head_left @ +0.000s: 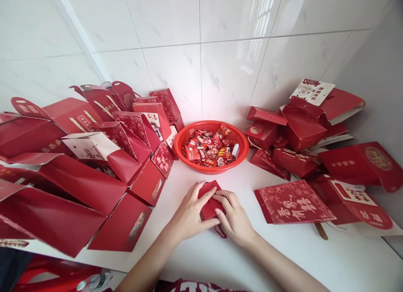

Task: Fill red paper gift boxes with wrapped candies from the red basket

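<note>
Both hands are on a small red box (pixel 208 206) at the middle of the white table, in front of the basket. My left hand (pixel 193 210) grips its left side, thumb along the near edge and forefinger across the top. My right hand (pixel 232 216) closes on its right side, fingertips on the top. A dark red cord (pixel 221 232) hangs out at the near side of the box. Just beyond stands a red plastic basket (pixel 211 169) with many wrapped candies (pixel 212 147) inside.
Rows of open red gift boxes (pixel 78 178) fill the left side. More red boxes and bags (pixel 302 128) pile up at the right, with a flat patterned one (pixel 294 202) nearer. A tiled wall (pixel 170 65) rises behind. A plastic bottle (pixel 94 281) lies at the lower left.
</note>
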Tool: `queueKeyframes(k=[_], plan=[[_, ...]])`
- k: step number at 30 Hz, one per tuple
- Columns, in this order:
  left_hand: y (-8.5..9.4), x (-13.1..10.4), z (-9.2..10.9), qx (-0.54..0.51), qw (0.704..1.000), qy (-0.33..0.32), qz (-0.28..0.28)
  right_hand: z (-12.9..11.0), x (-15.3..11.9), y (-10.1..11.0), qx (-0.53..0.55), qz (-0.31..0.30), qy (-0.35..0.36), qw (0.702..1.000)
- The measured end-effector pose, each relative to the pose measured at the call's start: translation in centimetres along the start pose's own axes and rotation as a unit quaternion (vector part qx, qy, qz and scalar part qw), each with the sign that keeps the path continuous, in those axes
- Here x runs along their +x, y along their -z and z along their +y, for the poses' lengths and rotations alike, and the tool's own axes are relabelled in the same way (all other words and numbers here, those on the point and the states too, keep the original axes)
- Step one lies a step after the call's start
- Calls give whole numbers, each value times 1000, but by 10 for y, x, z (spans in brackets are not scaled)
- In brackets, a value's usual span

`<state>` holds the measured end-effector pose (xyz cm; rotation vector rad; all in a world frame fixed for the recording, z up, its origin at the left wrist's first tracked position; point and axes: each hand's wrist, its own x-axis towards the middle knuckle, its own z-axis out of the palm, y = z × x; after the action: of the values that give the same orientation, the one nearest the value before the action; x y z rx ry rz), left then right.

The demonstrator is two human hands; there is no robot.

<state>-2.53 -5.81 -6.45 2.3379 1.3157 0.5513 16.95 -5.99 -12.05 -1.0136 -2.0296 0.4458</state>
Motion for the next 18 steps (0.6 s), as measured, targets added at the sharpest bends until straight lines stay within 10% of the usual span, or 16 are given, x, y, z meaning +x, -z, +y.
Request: queueKeyframes(k=[9,18], plan=[[15,-30,5,18,996,74,54,2,-10,16,19,-23,65,997],[125,-52,47,98,967,51,228,9,-11,23,-10,-5,98,995]])
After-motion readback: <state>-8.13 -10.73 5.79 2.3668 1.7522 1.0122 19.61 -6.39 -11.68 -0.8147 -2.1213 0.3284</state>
